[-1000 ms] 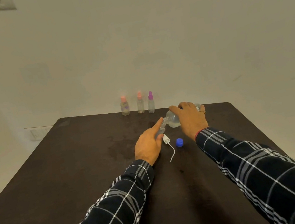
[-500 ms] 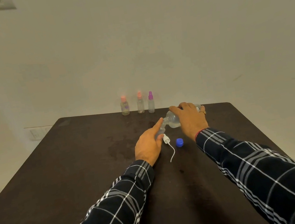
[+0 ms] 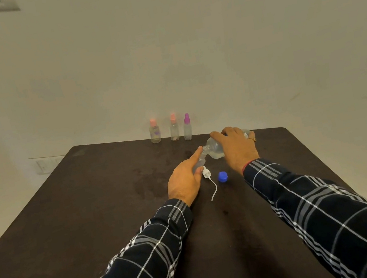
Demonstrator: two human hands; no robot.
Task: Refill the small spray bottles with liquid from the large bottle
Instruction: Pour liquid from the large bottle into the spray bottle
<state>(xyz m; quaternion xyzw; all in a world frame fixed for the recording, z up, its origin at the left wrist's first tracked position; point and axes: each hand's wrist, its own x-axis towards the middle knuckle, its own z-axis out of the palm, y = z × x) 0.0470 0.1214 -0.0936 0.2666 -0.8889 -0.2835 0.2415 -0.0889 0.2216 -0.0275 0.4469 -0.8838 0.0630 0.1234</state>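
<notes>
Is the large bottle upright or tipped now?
Tipped. The right hand holds the large bottle sideways, its neck at the small bottle gripped by the left hand.

Dark brown table point(image 3: 95, 228), matte top. White spray pump point(image 3: 206, 173) with its thin tube lies flat between the left hand point(image 3: 185, 182) and right hand point(image 3: 238, 148), head just beside the left thumb. Blue cap point(image 3: 222, 177) sits near the right wrist. Faint wet patch point(image 3: 146, 184) just left of the left hand. Beyond both hands, at the far edge, three capped spray bottles stand upright in a row: pink-capped bottle point(image 3: 154, 133), second pink-capped bottle point(image 3: 174, 128), purple-capped bottle point(image 3: 187, 128).
</notes>
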